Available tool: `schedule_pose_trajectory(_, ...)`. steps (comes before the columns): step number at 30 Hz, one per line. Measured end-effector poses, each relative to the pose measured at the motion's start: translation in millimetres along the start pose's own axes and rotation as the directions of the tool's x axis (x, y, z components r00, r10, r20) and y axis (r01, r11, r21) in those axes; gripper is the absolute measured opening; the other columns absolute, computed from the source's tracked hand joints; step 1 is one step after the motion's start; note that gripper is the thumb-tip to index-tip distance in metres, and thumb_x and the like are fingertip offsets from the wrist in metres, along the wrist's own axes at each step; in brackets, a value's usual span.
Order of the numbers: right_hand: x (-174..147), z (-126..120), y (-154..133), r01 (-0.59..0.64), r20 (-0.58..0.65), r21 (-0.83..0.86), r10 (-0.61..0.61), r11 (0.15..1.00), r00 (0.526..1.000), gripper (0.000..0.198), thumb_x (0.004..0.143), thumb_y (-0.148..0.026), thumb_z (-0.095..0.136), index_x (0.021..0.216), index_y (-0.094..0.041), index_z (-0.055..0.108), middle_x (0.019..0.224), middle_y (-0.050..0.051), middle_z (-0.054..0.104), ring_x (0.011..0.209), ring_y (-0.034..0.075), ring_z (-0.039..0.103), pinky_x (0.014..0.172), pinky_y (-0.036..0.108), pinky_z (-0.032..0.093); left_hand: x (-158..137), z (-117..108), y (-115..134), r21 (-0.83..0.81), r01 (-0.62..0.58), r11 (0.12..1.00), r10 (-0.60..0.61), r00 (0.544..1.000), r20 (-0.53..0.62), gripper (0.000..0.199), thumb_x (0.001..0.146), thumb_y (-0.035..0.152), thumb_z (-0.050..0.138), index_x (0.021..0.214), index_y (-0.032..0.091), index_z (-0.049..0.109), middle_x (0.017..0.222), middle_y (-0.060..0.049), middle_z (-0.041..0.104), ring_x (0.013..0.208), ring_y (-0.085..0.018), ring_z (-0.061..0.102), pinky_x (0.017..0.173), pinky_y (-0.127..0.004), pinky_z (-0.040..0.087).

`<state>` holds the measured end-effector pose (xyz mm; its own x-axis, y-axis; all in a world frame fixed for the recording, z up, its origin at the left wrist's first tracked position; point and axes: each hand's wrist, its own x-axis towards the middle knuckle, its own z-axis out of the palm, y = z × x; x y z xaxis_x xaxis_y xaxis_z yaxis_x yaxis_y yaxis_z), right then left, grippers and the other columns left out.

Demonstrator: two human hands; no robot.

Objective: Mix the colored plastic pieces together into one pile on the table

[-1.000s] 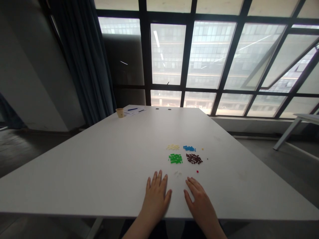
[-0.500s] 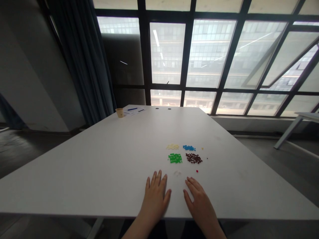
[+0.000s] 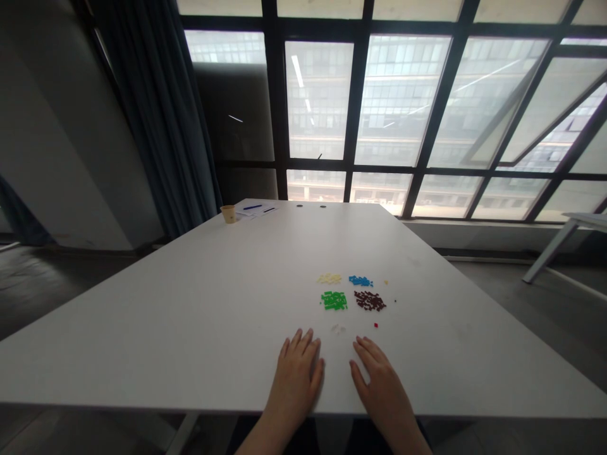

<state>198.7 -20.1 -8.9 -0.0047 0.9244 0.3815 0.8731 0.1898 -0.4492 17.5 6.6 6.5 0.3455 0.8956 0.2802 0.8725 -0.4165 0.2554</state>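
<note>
Beige cup (image 3: pixel 228 215) beside papers (image 3: pixel 251 213), blue pen (image 3: pixel 253 207) on them, dark curtain (image 3: pixel 156 120), black-framed windows (image 3: pixel 317 101)

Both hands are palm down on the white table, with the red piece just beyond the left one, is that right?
Not quite: the head view shows the red piece just beyond the right hand, not the left hand. Both hands are indeed palm down on the white table.
</note>
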Motion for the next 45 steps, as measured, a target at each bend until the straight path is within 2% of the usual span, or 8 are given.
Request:
schedule_pose_trajectory(8, -0.5, -0.1, 0.1, 0.011, -0.028, 0.022, -0.011, 1.0, 1.0, 0.036, 0.082, -0.027, 0.043, 0.11, -0.013, 0.059, 0.117, 0.011, 0.057, 0.113, 0.022, 0.048, 0.096, 0.038, 0.041, -0.1, 0.7, -0.2, 0.027, -0.012, 1.0, 0.012, 1.0, -0.003, 0.036, 0.083, 0.025, 0.038, 0.114, 0.02, 0.055, 0.127, -0.008, 0.049, 0.12, -0.025, 0.04, 0.099, -0.047, 0.031)
schedule_pose_trajectory(16, 0.1, -1.7, -1.0, 0.004, 0.022, -0.035, -0.003, 0.999, 1.0, 0.039, 0.082, -0.027, 0.041, 0.112, -0.009, 0.058, 0.119, 0.012, 0.055, 0.115, 0.022, 0.046, 0.097, 0.037, 0.04, 0.3, -0.2, -0.2, 0.019, 0.003, 1.0, -0.003, 1.0, 0.028, 0.037, 0.084, 0.027, 0.036, 0.116, 0.02, 0.054, 0.129, -0.007, 0.047, 0.122, -0.025, 0.038, 0.1, -0.048, 0.03)
schedule_pose_trajectory(28, -1.3, -0.5, 0.7, 0.01, -0.002, -0.022, -0.01, 1.0, 1.0, 0.039, 0.082, -0.028, 0.042, 0.115, -0.013, 0.056, 0.119, 0.01, 0.056, 0.115, 0.022, 0.046, 0.097, 0.036, 0.04, -0.7, 3.2, -3.0, 0.033, -0.012, 0.999, 0.012, 1.0, 0.002, 0.037, 0.084, 0.027, 0.035, 0.116, 0.02, 0.054, 0.128, -0.007, 0.048, 0.122, -0.024, 0.039, 0.1, -0.046, 0.03)
schedule_pose_trajectory(33, -2.9, 6.8, 6.9, 0.022, -0.013, -0.072, -0.023, 0.997, 1.0, 0.048, 0.083, -0.033, 0.04, 0.129, -0.017, 0.041, 0.125, 0.006, 0.05, 0.119, 0.02, 0.041, 0.098, 0.036, 0.038, 0.6, 11.5, -6.8, 0.099, 0.044, 0.994, -0.052, 0.996, 0.077, 0.057, 0.084, 0.044, 0.031, 0.131, 0.012, 0.036, 0.138, -0.011, 0.033, 0.127, -0.026, 0.029, 0.103, -0.045, 0.025)
schedule_pose_trajectory(38, -4.4, 18.3, 12.6, -0.055, -0.077, -0.231, 0.038, 0.971, 0.996, 0.062, 0.08, -0.047, 0.041, 0.134, -0.018, 0.033, 0.136, 0.011, 0.036, 0.128, 0.027, 0.026, 0.1, 0.045, 0.029, 8.9, 8.8, -3.8, 0.164, 0.094, 0.982, -0.127, 0.971, 0.202, 0.08, 0.078, 0.061, 0.024, 0.137, 0.009, 0.02, 0.143, -0.014, 0.011, 0.132, -0.031, 0.009, 0.105, -0.054, 0.009)
schedule_pose_trajectory(41, -1.0, 20.1, 18.5, -0.103, -0.038, -0.295, 0.096, 0.95, 0.995, 0.07, 0.077, -0.056, 0.041, 0.136, -0.02, 0.029, 0.14, 0.014, 0.028, 0.13, 0.03, 0.018, 0.102, 0.049, 0.023, 18.3, 2.3, -2.9, 0.165, 0.106, 0.981, -0.153, 0.941, 0.303, 0.089, 0.074, 0.067, 0.024, 0.138, 0.006, 0.012, 0.143, -0.015, 0.004, 0.132, -0.031, 0.003, 0.105, -0.054, 0.005)
schedule_pose_trajectory(45, 14.8, 12.7, 36.8, -0.182, 0.049, -0.357, 0.213, 0.916, 0.976, 0.084, 0.069, -0.069, 0.039, 0.137, -0.021, 0.025, 0.143, 0.015, 0.021, 0.131, 0.032, 0.011, 0.102, 0.052, 0.014, 37.4, 0.1, -7.9, 0.14, 0.072, 0.988, -0.119, 0.923, 0.366, 0.101, 0.067, 0.073, 0.025, 0.138, 0.004, 0.007, 0.143, -0.017, -0.001, 0.132, -0.03, -0.004, 0.105, -0.05, 0.001)
